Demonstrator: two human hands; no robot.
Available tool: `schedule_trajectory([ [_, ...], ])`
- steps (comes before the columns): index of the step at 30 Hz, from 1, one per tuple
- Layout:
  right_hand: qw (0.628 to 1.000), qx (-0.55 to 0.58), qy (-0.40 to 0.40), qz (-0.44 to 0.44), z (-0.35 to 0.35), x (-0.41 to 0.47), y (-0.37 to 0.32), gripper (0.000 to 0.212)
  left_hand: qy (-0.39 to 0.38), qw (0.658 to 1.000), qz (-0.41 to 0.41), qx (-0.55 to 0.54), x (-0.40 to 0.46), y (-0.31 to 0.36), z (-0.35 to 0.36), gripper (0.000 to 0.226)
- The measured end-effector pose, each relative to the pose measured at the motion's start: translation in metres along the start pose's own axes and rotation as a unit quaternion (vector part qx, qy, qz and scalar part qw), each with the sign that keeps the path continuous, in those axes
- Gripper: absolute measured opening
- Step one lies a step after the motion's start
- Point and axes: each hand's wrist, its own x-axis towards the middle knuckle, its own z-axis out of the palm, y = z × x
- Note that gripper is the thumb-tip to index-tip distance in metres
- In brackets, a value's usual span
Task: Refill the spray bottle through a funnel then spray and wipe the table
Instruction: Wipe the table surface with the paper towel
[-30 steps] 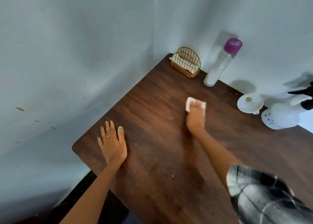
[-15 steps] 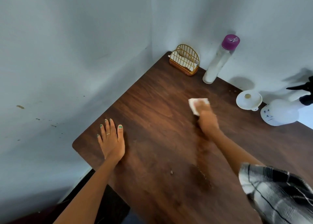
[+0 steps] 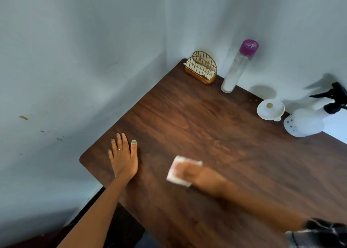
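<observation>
A dark wooden table (image 3: 216, 135) fills the view. My right hand (image 3: 197, 174), blurred by motion, presses a folded white tissue (image 3: 175, 176) flat on the tabletop near the front. My left hand (image 3: 123, 156) rests flat with fingers spread near the table's left corner, holding nothing. At the back right stands the white spray bottle (image 3: 304, 124) with a black trigger head (image 3: 336, 99). Beside it on its left lies a white funnel (image 3: 270, 109).
A tall clear bottle with a purple cap (image 3: 238, 65) leans by the back wall. A gold wire napkin holder (image 3: 201, 67) sits in the back corner. Walls close in on the left and back. The table's left edge drops to dark floor.
My right hand has swept the tissue from the middle back of the table toward the front left, closer to my left hand. My left hand stays put.
</observation>
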Motion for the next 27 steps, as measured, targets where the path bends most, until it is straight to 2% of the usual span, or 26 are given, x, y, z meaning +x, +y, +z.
schedule_trajectory([
  [1,0.988,0.048,0.065,0.131,-0.021,-0.008,0.020,0.036,-0.001,1.000,0.003,0.002,-0.002,0.000,0.001,0.059],
  [2,0.966,-0.018,0.091,0.243,-0.042,-0.012,0.046,0.033,-0.002,1.000,0.007,0.005,-0.003,-0.001,0.001,0.059],
  [4,0.891,-0.066,0.090,0.441,-0.071,-0.025,0.084,0.041,-0.009,1.000,0.013,0.018,-0.005,-0.002,0.001,0.061],
  [6,0.830,-0.072,0.105,0.544,-0.081,-0.029,0.101,0.054,-0.015,0.999,0.016,0.029,-0.008,-0.002,0.000,0.062],
  [7,0.811,-0.084,0.117,0.567,-0.077,-0.024,0.096,0.051,-0.016,0.999,0.017,0.031,-0.009,-0.003,0.000,0.063],
  [8,0.817,-0.085,0.126,0.557,-0.070,-0.019,0.085,0.039,-0.017,0.999,0.018,0.029,-0.010,-0.002,-0.001,0.063],
  [9,0.846,-0.102,0.143,0.503,-0.057,-0.015,0.068,0.025,-0.017,0.999,0.019,0.027,-0.011,-0.002,0.000,0.064],
  [11,0.915,-0.162,0.163,0.331,0.009,-0.016,0.053,0.026,-0.016,0.999,0.021,0.023,-0.013,-0.001,0.001,0.064],
  [13,0.970,-0.165,0.025,0.175,0.084,-0.030,0.045,0.026,-0.016,0.999,0.024,0.021,-0.017,0.001,0.003,0.065],
  [14,0.984,-0.106,-0.040,0.136,0.113,-0.039,0.042,0.033,-0.016,0.999,0.025,0.018,-0.019,0.001,0.003,0.065],
  [16,0.993,-0.069,-0.082,0.044,0.108,-0.039,0.008,0.041,-0.018,0.999,0.028,0.016,-0.021,0.000,0.003,0.064],
  [17,0.997,-0.033,-0.063,-0.003,0.080,-0.036,-0.015,0.040,-0.020,0.999,0.029,0.019,-0.021,0.000,0.003,0.064],
  [18,1.000,0.010,-0.001,-0.016,0.054,-0.034,-0.017,0.037,-0.022,0.999,0.032,0.024,-0.023,-0.001,0.003,0.064],
  [19,0.993,0.058,0.066,0.084,0.015,-0.035,-0.014,0.034,-0.023,0.999,0.036,0.030,-0.024,-0.001,0.003,0.065],
  [20,0.969,0.062,0.121,0.205,-0.014,-0.042,0.004,0.033,-0.024,0.998,0.039,0.034,-0.026,-0.002,0.003,0.065],
  [21,0.937,0.053,0.141,0.316,-0.038,-0.050,0.027,0.033,-0.025,0.998,0.042,0.034,-0.027,-0.003,0.003,0.065],
  [23,0.829,0.081,0.143,0.535,-0.074,-0.071,0.062,0.045,-0.028,0.998,0.043,0.033,-0.028,-0.003,0.004,0.066],
  [25,0.763,0.025,0.161,0.625,-0.088,-0.082,0.077,0.056,-0.030,0.998,0.044,0.033,-0.030,-0.002,0.006,0.066],
  [26,0.754,0.028,0.177,0.632,-0.086,-0.080,0.072,0.051,-0.031,0.998,0.042,0.033,-0.031,-0.003,0.006,0.066],
  [27,0.765,0.042,0.168,0.620,-0.077,-0.073,0.058,0.039,-0.029,0.998,0.041,0.033,-0.031,-0.003,0.007,0.066],
])
